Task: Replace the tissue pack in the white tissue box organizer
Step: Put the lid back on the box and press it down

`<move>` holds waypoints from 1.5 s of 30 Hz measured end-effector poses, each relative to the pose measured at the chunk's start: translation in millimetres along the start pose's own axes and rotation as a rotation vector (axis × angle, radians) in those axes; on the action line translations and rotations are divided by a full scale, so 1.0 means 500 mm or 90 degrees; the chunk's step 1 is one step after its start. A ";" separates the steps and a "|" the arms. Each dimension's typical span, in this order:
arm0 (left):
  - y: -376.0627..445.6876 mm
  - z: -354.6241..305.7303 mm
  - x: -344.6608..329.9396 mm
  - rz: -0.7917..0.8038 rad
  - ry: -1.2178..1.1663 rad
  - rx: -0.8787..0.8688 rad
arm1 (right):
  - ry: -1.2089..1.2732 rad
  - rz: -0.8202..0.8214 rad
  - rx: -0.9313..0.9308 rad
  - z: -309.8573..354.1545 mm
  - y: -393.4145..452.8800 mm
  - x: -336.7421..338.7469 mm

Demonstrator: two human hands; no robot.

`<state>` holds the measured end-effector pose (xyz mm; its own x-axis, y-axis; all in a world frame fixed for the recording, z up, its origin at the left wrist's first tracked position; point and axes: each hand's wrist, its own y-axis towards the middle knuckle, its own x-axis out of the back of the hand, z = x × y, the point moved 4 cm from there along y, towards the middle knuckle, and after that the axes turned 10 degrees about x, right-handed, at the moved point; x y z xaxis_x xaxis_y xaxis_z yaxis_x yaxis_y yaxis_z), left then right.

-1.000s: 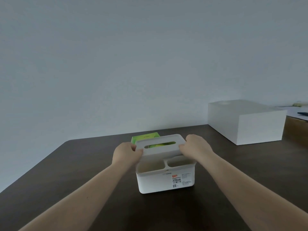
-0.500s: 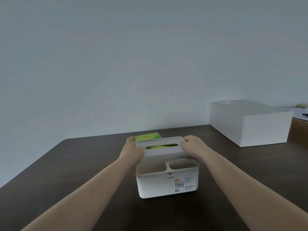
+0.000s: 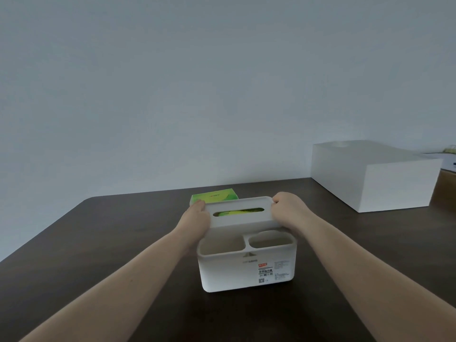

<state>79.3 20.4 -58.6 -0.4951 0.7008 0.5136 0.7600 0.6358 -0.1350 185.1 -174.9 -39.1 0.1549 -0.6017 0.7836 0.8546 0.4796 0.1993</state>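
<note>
- White tissue box organizer (image 3: 246, 265): stands at the centre of the dark brown tabletop (image 3: 98, 243), just near of the middle. Two open compartments along its near side, a broad one at left and a rounded one at right.
- Label (image 3: 265, 272) on the organizer's front face, lower right: a small red tag above black print and a barcode; the characters are too small to read. Faint grey lettering sits at the front centre, under a small triangular mark, also unreadable.
- Lid (image 3: 240, 212): white, with a long oval slot; its near edge is tilted up, clear of the compartments below. Green shows through the slot.
- Left hand (image 3: 196, 219): fingers closed on the lid's left end, at 9 o'clock of the slot.
- Right hand (image 3: 287, 209): fingers curled shut over the lid's right end, at 3 o'clock of the slot.
- Green tissue pack (image 3: 213, 197): lies flat on the tabletop just behind the organizer, toward 11 o'clock; pale writing on its top is not legible.
- Large white box (image 3: 375, 178): closed, at 2 o'clock, well apart from the organizer, by the grey wall (image 3: 222, 82).
</note>
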 end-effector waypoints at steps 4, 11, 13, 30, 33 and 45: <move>0.004 -0.003 0.003 0.002 0.015 -0.021 | 0.101 0.025 -0.001 -0.008 0.005 -0.016; 0.005 -0.013 0.012 -0.009 0.139 -0.044 | 0.141 0.038 0.002 -0.023 0.023 -0.007; 0.003 -0.023 0.012 -0.010 0.205 -0.055 | 0.101 0.033 0.025 -0.014 0.030 -0.004; 0.004 -0.016 -0.002 -0.055 0.266 -0.088 | -0.030 -0.077 0.068 -0.019 0.091 -0.028; -0.003 -0.013 0.001 -0.056 0.286 -0.081 | -0.040 -0.085 0.050 -0.017 0.079 -0.027; -0.089 0.012 0.006 -0.037 0.039 -0.054 | 0.181 -0.023 0.058 0.023 -0.145 -0.016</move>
<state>41.5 -3.9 -55.9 -0.5147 0.6411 0.5693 0.7649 0.6434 -0.0329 116.3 -197.3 -53.0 0.2688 -0.7679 0.5814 0.8162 0.5021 0.2858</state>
